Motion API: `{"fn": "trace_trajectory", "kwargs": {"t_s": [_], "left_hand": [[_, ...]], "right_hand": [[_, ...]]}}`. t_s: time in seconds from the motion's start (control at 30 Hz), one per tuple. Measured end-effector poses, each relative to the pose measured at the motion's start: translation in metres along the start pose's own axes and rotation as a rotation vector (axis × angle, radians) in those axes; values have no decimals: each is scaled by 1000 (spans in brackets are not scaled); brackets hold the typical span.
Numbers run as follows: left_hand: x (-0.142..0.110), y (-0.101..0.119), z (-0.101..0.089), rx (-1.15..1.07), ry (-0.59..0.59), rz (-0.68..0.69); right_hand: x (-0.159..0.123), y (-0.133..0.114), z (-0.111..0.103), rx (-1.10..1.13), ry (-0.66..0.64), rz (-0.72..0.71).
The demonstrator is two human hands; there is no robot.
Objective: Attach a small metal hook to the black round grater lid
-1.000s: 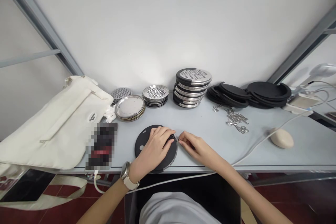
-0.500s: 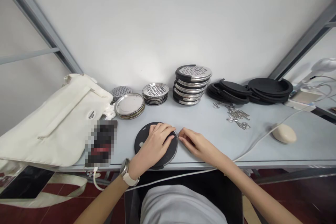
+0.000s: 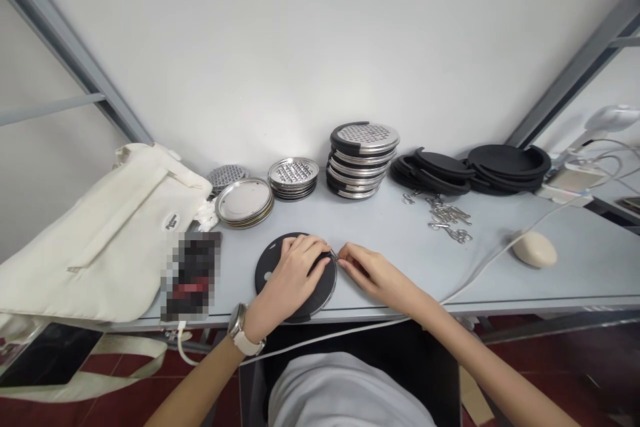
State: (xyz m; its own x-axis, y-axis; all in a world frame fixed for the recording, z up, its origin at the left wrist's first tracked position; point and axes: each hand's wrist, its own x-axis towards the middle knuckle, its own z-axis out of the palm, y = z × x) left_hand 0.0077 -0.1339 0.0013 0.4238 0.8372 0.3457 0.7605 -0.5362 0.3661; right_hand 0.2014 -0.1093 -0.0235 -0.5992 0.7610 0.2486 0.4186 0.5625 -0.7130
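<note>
A round grater in a black holder (image 3: 273, 260) lies black side up at the table's front edge, a thin metal rim showing along its right side. Across its top rests my left hand (image 3: 295, 271), fingers bent toward the upper right rim and thumb along the right part, pressing and holding it. My right hand (image 3: 365, 267) is closed in a pinch just beside that rim, on a small metal hook (image 3: 334, 255). The fingertips hide most of this hook, and whether it is fastened to the grater I cannot tell.
Behind stand a stack of graters in holders (image 3: 365, 163), metal grater discs (image 3: 294, 173), plain metal discs (image 3: 245, 200) and black holders (image 3: 507, 167). Loose metal hooks (image 3: 450, 215), a beige oval object (image 3: 535, 249), a white cable (image 3: 480, 273), a phone (image 3: 193, 273) and a cream bag (image 3: 115, 233) lie around.
The view has shifted slightly. Both hands keep nearly the same place at the grater's upper right rim, with only slight finger movement around the hook.
</note>
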Motion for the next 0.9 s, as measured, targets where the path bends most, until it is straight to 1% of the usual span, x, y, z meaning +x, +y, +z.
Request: {"fn": "trace_trajectory", "kwargs": {"t_s": [0.3,0.5,0.6,0.9], "left_hand": [[0,0,0,-20,-4,-2],[-1,-2,2,-45,24,16],[-1,-2,3,-37,20,13],[-4,-3,1,-49,14,17]], "right_hand": [[0,2,2,6,18,-4],[-1,1,1,1,16,-5],[-1,2,2,11,23,-9],[-4,1,-1,1,3,-3]]}}
